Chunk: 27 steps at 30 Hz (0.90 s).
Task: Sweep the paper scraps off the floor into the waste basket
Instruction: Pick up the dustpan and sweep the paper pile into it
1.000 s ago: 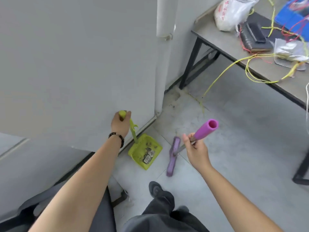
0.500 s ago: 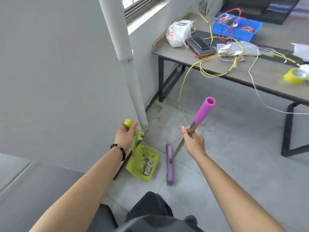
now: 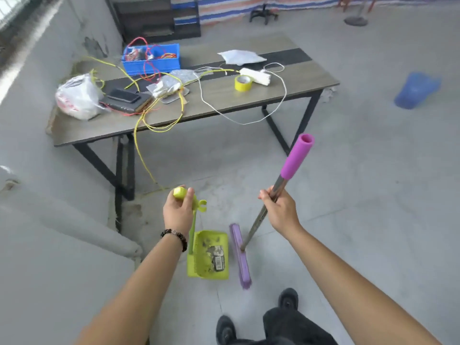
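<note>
grey concrete floor runs under us. our left hand grips the green dustpan by its handle, and our right hand grips the purple broom by its metal shaft, the two hands apart. paper scraps lie in the pan, with the broom head just beside it. sweeping looks done to us. next comes a level carry to the blurred blue basket, well apart from us past the cluttered table.

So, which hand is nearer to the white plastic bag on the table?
Left. The left hand, gripping the green dustpan handle, is lower right of the bag; the right hand, on the broom stick, is farther right.
</note>
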Each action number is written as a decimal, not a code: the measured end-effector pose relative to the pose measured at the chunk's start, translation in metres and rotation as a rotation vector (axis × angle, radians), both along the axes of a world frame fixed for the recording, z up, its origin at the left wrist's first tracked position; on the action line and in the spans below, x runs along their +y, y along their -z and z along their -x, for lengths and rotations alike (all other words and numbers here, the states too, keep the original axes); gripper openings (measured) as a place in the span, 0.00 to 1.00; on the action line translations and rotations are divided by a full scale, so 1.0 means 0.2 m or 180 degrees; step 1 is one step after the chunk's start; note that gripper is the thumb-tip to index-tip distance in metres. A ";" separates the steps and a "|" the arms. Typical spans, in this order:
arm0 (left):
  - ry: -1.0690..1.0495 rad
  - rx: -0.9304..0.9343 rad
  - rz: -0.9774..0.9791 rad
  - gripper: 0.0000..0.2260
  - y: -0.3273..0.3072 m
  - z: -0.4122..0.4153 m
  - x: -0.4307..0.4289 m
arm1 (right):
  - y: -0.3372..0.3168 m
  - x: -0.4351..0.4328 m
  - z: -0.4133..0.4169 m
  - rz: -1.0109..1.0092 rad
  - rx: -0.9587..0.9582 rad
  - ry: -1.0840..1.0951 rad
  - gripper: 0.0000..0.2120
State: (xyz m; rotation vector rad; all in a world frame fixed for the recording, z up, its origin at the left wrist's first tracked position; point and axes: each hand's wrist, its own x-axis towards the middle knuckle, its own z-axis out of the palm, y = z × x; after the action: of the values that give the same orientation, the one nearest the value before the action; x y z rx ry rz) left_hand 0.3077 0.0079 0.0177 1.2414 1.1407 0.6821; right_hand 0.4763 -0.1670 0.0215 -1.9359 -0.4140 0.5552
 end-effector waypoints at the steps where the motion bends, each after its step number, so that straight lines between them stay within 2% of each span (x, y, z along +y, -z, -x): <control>1: 0.0176 -0.0050 -0.0004 0.05 -0.01 -0.09 -0.02 | -0.02 -0.05 -0.05 -0.0062 -0.0017 0.0216 0.11; 9: 0.1161 -0.0093 -0.0325 0.05 -0.10 -0.91 -0.25 | -0.13 -0.41 -0.51 -0.0716 -0.0406 0.1704 0.07; 13: 0.1566 -0.0127 -0.0363 0.05 -0.12 -1.38 -0.39 | -0.09 -0.59 -0.88 -0.0889 -0.0395 0.2104 0.08; 15: 0.1711 -0.0133 -0.0364 0.06 -0.13 -1.64 -0.48 | -0.05 -0.68 -1.10 -0.0989 -0.0350 0.2225 0.06; 19: 0.1747 -0.0113 -0.0307 0.06 -0.17 -2.17 -0.65 | -0.04 -0.87 -1.59 -0.1047 -0.0203 0.2264 0.09; 27: 0.1688 -0.0350 -0.0182 0.05 -0.28 -3.05 -0.88 | -0.23 -1.09 -2.50 -0.0936 -0.0304 0.2216 0.11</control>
State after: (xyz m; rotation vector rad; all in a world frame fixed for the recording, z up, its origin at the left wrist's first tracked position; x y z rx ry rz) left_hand 0.9170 -0.1681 0.0732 1.4580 0.6595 0.3757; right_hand 0.9761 -0.3858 0.0674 -1.6791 0.1278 -0.0522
